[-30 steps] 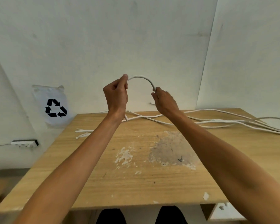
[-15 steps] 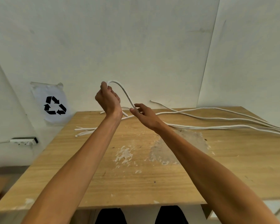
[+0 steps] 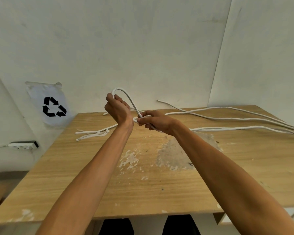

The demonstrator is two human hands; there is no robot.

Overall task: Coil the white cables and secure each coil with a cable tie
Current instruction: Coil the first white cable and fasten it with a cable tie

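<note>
Springy, light cable (image 3: 126,95) arching over the table (image 3: 92,167), gripped in left hand (image 3: 118,109) fingers at its top, pinched lower by right hand (image 3: 155,122); likely stiff enough to spring back, best held where loops cross.

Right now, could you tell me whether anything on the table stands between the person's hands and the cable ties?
Nothing visible does. The cable ties lie at the table's far left, with only bare wood toward the left hand. Both it and the right hand grip the white cable.
</note>
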